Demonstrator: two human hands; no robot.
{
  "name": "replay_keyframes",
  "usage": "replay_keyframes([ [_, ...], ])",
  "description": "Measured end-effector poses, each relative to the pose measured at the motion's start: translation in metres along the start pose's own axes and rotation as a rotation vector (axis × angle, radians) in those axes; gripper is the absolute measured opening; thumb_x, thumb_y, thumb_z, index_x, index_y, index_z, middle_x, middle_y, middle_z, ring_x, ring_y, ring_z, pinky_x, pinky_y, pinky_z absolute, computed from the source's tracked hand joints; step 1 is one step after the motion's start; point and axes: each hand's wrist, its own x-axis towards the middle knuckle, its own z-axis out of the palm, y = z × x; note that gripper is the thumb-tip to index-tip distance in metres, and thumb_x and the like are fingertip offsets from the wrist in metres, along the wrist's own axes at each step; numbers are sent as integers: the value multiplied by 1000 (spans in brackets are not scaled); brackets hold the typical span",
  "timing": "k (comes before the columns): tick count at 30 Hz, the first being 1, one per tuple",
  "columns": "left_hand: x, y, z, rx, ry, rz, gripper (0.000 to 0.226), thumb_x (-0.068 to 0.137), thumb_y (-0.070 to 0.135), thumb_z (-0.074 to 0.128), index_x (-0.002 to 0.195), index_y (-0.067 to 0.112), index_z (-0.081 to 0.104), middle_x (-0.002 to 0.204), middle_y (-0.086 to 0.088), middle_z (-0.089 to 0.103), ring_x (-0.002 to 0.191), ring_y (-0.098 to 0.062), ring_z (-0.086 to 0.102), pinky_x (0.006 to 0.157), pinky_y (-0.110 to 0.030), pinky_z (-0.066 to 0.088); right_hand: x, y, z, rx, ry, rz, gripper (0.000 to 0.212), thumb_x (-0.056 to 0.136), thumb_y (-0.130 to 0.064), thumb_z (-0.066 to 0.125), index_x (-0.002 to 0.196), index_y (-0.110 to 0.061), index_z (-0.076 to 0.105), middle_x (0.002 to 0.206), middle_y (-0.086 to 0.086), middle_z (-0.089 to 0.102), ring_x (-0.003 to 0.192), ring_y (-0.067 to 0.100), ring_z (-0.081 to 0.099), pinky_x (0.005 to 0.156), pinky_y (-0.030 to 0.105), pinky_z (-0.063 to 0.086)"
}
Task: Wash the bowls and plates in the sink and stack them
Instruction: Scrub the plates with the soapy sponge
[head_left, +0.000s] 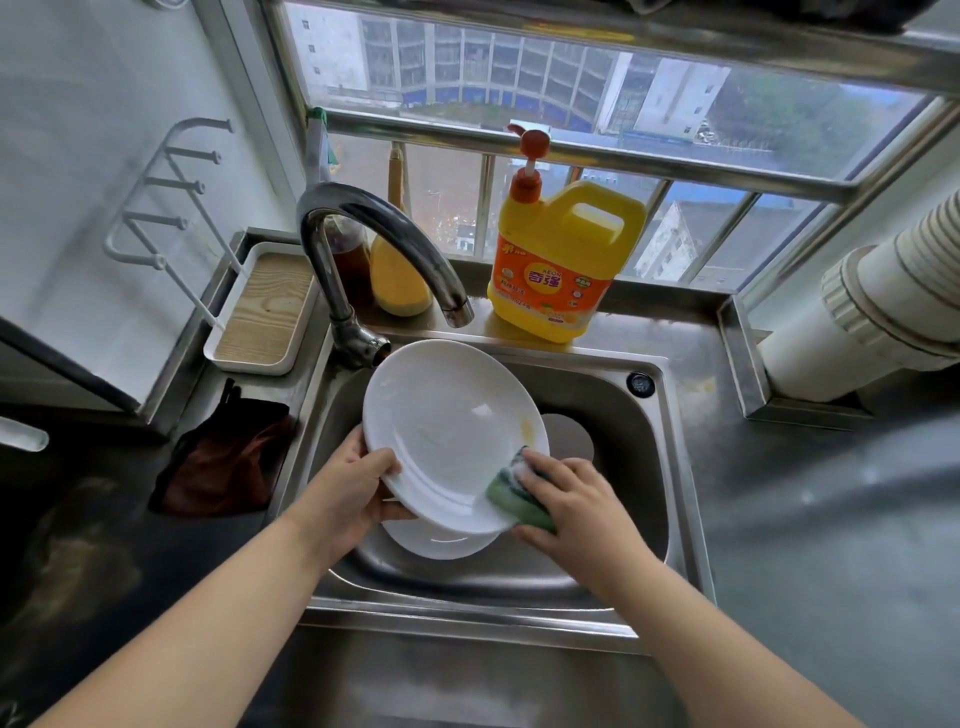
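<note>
My left hand (358, 486) grips the left rim of a large white plate (447, 431), which is tilted up over the steel sink (649, 467). A yellow smear shows near the plate's right rim. My right hand (566, 501) presses a soapy green sponge (519, 499) against the plate's lower right edge. Under the held plate a second white dish (441, 540) lies in the sink basin, mostly hidden. Another pale round dish (569, 436) shows behind the plate, on the sink floor.
A curved faucet (384, 244) arches over the sink's back left. On the ledge behind stands a yellow detergent jug (561, 260) with a red pump. A white tray with a rack (260, 312) sits at the left, and a dark cloth (228, 462) lies below it.
</note>
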Motion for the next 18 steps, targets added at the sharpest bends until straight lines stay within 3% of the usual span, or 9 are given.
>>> replay_keyframes([
  [3,0,-1,1,5,3,4,45,90,-8,35,124,20,46,107,-10,60,85,-29,60,46,-31,53,1,-10,0,69,2,60,65,77,-56,59,132,-22,56,143,-5,47,106,28,52,100,39,45],
  [5,1,-2,4,-3,0,8,45,89,-8,35,121,20,47,105,-10,60,84,-30,60,47,-33,54,-1,-34,4,166,70,14,63,71,-57,55,122,-21,64,135,-3,56,96,26,58,93,34,49],
  [8,1,-2,4,19,-3,3,41,90,-8,35,115,21,49,102,-11,61,80,-30,61,46,-34,54,-3,-48,11,262,141,-70,59,70,-52,58,121,-23,62,134,-6,56,97,23,58,93,27,43],
  [11,3,2,-1,20,-7,-17,39,89,-7,36,110,22,51,104,-11,61,85,-30,60,48,-35,55,-4,-27,14,109,226,-154,57,68,-43,68,121,-23,61,135,-6,54,96,24,58,90,32,50],
  [14,5,8,-3,24,-30,-66,35,90,-6,36,106,20,52,105,-12,62,87,-30,61,50,-36,56,-4,-10,13,-45,331,-112,67,53,-31,84,115,-20,64,130,-2,60,93,27,59,83,37,52],
  [18,3,11,5,-47,-37,-58,37,89,-6,36,111,18,53,106,-12,62,89,-27,61,55,-33,58,-7,-17,17,-138,501,-113,53,55,-27,81,106,-20,69,123,-3,65,86,29,61,78,37,51],
])
